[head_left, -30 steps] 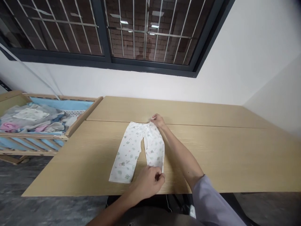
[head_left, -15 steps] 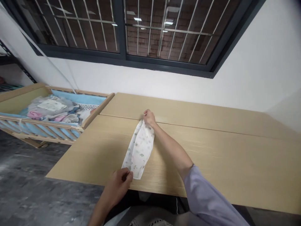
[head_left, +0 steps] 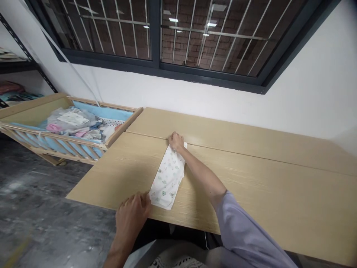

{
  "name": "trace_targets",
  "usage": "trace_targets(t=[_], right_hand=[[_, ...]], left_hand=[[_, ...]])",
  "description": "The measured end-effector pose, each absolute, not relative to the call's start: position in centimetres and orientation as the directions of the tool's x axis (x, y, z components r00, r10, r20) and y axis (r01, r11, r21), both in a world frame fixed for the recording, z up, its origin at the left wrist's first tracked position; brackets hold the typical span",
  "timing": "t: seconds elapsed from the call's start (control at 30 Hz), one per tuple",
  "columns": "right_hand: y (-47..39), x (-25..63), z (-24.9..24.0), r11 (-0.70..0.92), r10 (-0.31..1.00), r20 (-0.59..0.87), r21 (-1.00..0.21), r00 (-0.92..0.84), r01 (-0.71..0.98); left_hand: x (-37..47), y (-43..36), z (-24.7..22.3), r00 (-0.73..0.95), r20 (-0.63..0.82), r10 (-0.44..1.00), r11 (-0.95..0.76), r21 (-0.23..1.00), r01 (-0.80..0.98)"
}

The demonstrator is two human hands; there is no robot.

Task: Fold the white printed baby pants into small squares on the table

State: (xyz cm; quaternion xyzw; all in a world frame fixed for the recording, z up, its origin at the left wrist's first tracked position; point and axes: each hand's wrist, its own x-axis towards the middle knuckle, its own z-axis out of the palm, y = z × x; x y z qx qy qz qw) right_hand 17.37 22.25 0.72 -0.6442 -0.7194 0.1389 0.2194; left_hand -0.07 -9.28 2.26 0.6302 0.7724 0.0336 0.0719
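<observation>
A small pair of white printed baby trousers (head_left: 168,178) lies on the light wooden table (head_left: 251,175), folded lengthwise so one leg covers the other. My right hand (head_left: 176,141) rests on the waistband at the far end, fingers pressing the cloth. My left hand (head_left: 133,214) lies at the table's near edge, fingers spread, with the fingertips touching the leg cuffs.
A wooden crib (head_left: 55,145) with blue padding stands to the left of the table, holding a heap of baby clothes (head_left: 75,124). A barred window (head_left: 167,33) and white wall are behind. Shelving (head_left: 11,74) is at the far left.
The trousers went from lying flat with both legs apart to folded in half lengthwise. My left hand carried the right leg over to the left, then let go and flattened beside the cuffs.
</observation>
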Motion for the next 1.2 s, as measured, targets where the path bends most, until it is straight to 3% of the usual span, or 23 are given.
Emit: trace_targets(t=[0.1,0.2,0.33,0.47,0.57,0.77,0.93,1.07,1.2], right_hand=[[20.8,17.3,3.2,0.366,0.924,0.278,-0.457,-0.261,0.811],[18.0,17.2,6.3,0.652,0.751,0.439,-0.375,-0.494,0.659],[11.3,17.4,7.5,0.834,0.549,0.381,-0.306,-0.744,0.458],[5.0,18.3,3.2,0.895,0.389,0.168,-0.304,-0.906,0.328],[3.1,19.2,-0.6,0.911,0.330,0.088,-0.291,-0.940,0.292],[6.3,20.3,-3.2,0.884,0.415,0.074,-0.267,-0.907,0.383],[12.9,22.0,-3.6,0.767,0.594,-0.015,-0.291,-0.804,0.572],[18.6,24.1,-3.6,0.651,0.733,-0.045,-0.245,-0.679,0.719],[22.0,25.7,-3.7,0.607,0.781,-0.045,-0.186,-0.623,0.773]], left_hand=[[0.3,-9.6,2.1,-0.027,0.254,0.967,-0.007,0.134,0.991],[1.8,-9.8,0.9,0.198,0.418,0.886,-0.255,0.084,0.963],[4.3,-10.9,-1.7,0.297,0.456,0.839,-0.337,0.007,0.941],[5.2,-12.3,-4.2,0.303,0.397,0.866,-0.326,-0.012,0.945],[4.9,-12.8,-5.1,0.339,0.338,0.878,-0.357,-0.010,0.934],[4.2,-12.4,-5.0,0.375,0.289,0.881,-0.383,-0.029,0.923],[4.1,-12.4,-4.9,0.387,0.276,0.880,-0.392,-0.037,0.919],[4.1,-12.5,-4.9,0.378,0.279,0.883,-0.383,-0.041,0.923],[4.0,-12.4,-5.0,0.394,0.263,0.881,-0.391,-0.067,0.918]])
